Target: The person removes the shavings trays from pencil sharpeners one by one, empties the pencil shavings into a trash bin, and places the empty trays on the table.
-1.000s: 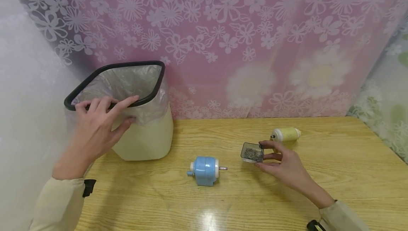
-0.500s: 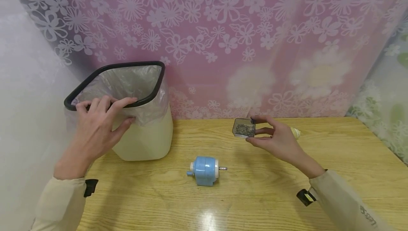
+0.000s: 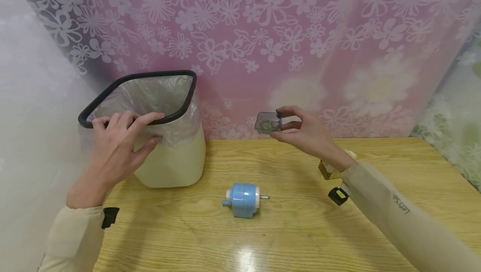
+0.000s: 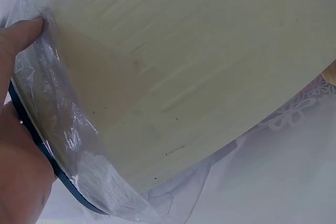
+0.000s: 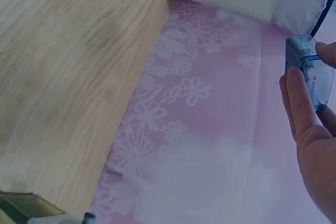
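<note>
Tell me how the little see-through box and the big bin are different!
Size: the box is tiny; the bin is much bigger.
Look: the box is greyish and see-through; the bin is cream with a black rim.
Place: the right hand holds the box up in the air; the bin stands on the table, the left hand gripping its rim.
Both are containers, and each has a hand on it.

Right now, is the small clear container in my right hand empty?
No, the head view shows grayish bits covering the bottom of the small clear container in your right hand.
</note>
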`<action>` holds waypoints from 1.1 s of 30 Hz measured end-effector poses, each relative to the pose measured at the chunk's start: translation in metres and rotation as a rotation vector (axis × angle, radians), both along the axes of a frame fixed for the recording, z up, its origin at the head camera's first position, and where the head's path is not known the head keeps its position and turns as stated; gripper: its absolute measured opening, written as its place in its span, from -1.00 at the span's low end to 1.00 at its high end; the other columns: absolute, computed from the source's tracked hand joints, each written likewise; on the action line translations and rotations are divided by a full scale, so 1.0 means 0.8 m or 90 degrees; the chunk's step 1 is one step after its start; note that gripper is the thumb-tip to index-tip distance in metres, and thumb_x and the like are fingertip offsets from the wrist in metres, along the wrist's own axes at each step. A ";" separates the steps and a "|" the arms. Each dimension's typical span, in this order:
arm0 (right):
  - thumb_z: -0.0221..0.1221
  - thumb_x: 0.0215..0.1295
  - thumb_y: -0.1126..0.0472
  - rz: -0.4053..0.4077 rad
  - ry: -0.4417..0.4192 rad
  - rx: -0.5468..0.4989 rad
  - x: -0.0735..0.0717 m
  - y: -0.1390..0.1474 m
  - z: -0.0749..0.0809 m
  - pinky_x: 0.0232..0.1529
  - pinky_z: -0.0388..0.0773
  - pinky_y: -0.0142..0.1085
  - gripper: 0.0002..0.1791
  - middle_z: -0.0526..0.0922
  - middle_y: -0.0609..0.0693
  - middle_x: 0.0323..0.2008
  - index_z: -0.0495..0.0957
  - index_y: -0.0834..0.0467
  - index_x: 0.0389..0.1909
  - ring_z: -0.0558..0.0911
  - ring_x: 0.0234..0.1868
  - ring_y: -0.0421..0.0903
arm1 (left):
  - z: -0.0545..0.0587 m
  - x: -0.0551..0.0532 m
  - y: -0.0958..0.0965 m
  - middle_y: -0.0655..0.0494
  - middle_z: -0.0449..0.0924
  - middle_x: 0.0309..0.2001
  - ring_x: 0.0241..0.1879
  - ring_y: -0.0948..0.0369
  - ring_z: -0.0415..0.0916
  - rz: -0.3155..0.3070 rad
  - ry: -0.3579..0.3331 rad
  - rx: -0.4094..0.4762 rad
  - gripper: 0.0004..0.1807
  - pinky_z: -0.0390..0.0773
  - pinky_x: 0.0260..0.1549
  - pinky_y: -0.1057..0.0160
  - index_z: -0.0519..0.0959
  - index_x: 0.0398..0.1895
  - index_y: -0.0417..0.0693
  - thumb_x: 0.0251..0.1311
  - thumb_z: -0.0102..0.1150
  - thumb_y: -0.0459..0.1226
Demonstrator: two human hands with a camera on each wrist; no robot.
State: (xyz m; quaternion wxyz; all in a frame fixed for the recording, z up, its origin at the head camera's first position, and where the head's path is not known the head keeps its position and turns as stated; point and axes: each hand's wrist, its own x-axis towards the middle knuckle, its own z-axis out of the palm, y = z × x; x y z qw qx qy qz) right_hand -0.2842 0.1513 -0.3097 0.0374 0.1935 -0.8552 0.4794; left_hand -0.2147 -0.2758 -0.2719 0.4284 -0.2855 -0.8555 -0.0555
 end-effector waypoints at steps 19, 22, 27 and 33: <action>0.46 0.16 0.24 0.031 0.018 -0.104 -0.044 -0.065 0.047 -0.14 0.71 -0.29 -0.26 0.52 0.11 0.24 0.43 0.11 0.38 0.72 0.00 0.00 | -0.001 -0.002 0.001 -0.07 0.48 -0.34 -0.32 -0.15 0.38 0.001 0.007 0.003 -0.41 0.13 -0.19 -0.28 0.56 0.28 0.23 0.51 -0.24 0.27; 0.46 0.15 0.24 0.042 0.037 -0.115 -0.048 -0.079 0.055 -0.15 0.71 -0.29 -0.27 0.55 0.12 0.22 0.45 0.14 0.36 0.73 -0.03 -0.02 | -0.001 -0.001 0.001 -0.07 0.49 -0.33 -0.31 -0.15 0.38 0.000 0.001 0.008 -0.41 0.12 -0.18 -0.28 0.56 0.29 0.23 0.50 -0.23 0.27; 0.47 0.14 0.25 0.065 0.066 -0.147 -0.053 -0.102 0.065 -0.11 0.72 -0.26 -0.28 0.57 0.13 0.19 0.46 0.17 0.35 0.75 -0.07 -0.04 | -0.003 -0.003 0.002 -0.08 0.51 -0.32 -0.30 -0.16 0.39 -0.002 0.003 0.013 -0.42 0.13 -0.17 -0.30 0.56 0.29 0.23 0.50 -0.21 0.27; 0.47 0.13 0.28 0.080 0.090 -0.176 -0.057 -0.129 0.080 -0.09 0.73 -0.25 -0.27 0.59 0.11 0.16 0.46 0.18 0.35 0.77 -0.08 -0.03 | -0.003 -0.006 0.002 -0.08 0.51 -0.34 -0.30 -0.17 0.36 -0.014 -0.004 0.027 -0.54 0.12 -0.11 -0.36 0.57 0.27 0.23 0.40 0.13 0.11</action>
